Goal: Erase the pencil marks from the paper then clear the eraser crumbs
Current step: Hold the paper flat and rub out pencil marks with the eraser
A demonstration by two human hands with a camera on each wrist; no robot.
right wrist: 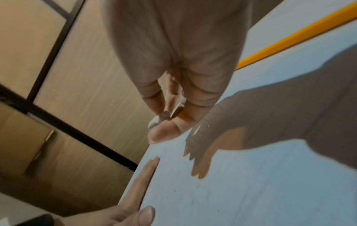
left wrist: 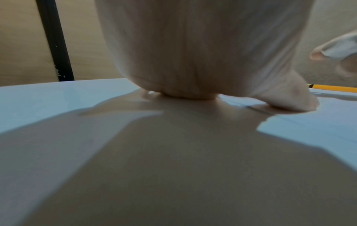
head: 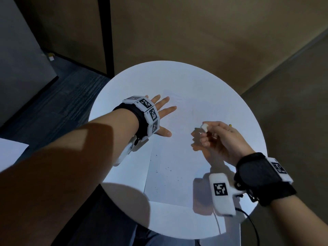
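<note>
Fingers (head: 162, 102) of the left hand (head: 160, 110) are straight and spread, lying flat on the paper (head: 177, 157) near its far left part. Thumb and fingers (head: 206, 139) of the right hand (head: 221, 139) are curled and pinch the white eraser (head: 205, 127), held a little above the paper. Small dark crumbs (head: 166, 168) lie scattered on the near part of the sheet. This paper rests on the round white table (head: 124, 82). Beside the right hand, a yellow pencil (right wrist: 301, 32) lies on the table.
</note>
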